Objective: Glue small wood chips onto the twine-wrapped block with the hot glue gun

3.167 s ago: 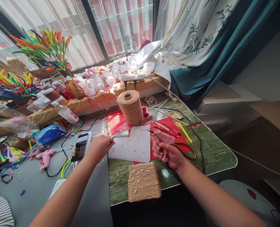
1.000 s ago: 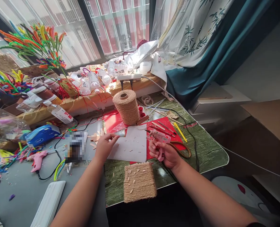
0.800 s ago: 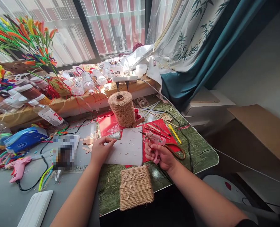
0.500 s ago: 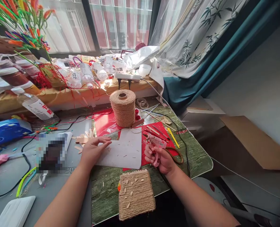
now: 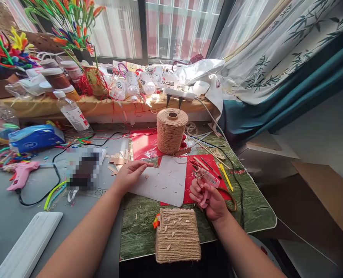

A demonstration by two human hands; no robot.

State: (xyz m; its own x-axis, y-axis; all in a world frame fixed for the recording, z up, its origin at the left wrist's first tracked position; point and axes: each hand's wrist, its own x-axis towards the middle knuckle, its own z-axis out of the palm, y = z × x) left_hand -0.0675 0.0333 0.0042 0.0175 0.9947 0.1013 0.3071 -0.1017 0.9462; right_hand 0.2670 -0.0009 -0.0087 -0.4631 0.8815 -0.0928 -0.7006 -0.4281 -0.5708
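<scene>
My right hand (image 5: 210,199) is closed round a small pink glue gun (image 5: 205,181), held over the red sheet (image 5: 201,173). My left hand (image 5: 130,174) lies on the left edge of a white sheet (image 5: 165,183), fingers loosely curled, thumb and forefinger close together; whether they pinch something is not clear. Small wooden sticks (image 5: 117,160) lie just beyond it. A square wrapped in jute twine (image 5: 177,235), dotted with wood chips, sits at the table's near edge. A large spool of jute twine (image 5: 171,130) stands behind the white sheet.
A second pink glue gun (image 5: 22,175) with a black cord lies at left. A blurred phone-like object (image 5: 83,170), a blue packet (image 5: 35,138) and a white slab (image 5: 29,247) are on the grey surface. Bottles, pipe cleaners (image 5: 70,19) and a power strip (image 5: 178,94) line the sill.
The view has swung to the left and down a little. My left hand has shifted slightly along the white sheet's edge. My right hand keeps the glue gun in the same place.
</scene>
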